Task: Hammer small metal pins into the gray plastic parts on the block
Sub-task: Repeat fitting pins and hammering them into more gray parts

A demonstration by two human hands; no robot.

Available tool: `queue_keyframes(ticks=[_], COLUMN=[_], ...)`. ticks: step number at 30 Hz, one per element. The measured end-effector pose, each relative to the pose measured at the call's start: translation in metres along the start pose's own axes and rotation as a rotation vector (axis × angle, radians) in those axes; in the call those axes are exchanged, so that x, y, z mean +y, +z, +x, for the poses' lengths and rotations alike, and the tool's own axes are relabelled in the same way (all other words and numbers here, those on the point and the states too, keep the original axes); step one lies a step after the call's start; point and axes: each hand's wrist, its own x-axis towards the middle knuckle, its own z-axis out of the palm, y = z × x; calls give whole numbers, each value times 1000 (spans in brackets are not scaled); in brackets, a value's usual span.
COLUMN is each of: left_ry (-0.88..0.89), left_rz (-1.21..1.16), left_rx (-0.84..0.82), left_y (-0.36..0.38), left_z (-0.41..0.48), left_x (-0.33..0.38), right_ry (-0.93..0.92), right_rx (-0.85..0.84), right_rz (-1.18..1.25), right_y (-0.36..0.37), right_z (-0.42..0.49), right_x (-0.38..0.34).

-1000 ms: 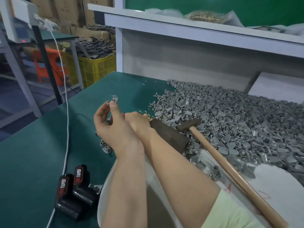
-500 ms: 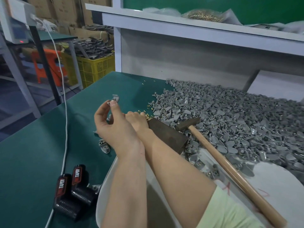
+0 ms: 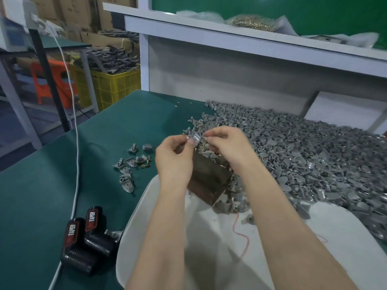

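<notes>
A small gray plastic part (image 3: 194,139), judged light and stiff, is pinched edgewise by the left hand (image 3: 173,158); the right hand (image 3: 228,147) grip cannot be told.

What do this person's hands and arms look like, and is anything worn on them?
The left hand and right hand are bare, with no gloves, rings or watch. The left forearm and right forearm are uncovered down to the bottom edge of the head view. No sleeve, wristband or marking shows on either.
</notes>
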Motion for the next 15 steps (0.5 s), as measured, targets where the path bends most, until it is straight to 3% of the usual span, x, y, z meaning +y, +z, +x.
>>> queue_keyframes(ticks=[4,7,15], left_ry=[118,201,214], left_rz=[492,819,954], left_rx=[-228,-269,-306], left_y=[15,22,20], left_z=[-14,-20,-19], left_x=[-8,-11,-11], right_ry=[-44,-127,-233], right_rx=[58,33,-71], right_rz=[-163,-370,-692], right_y=[-37,-35,-16], right_z=[-31,-44,-41], right_x=[16,25,24])
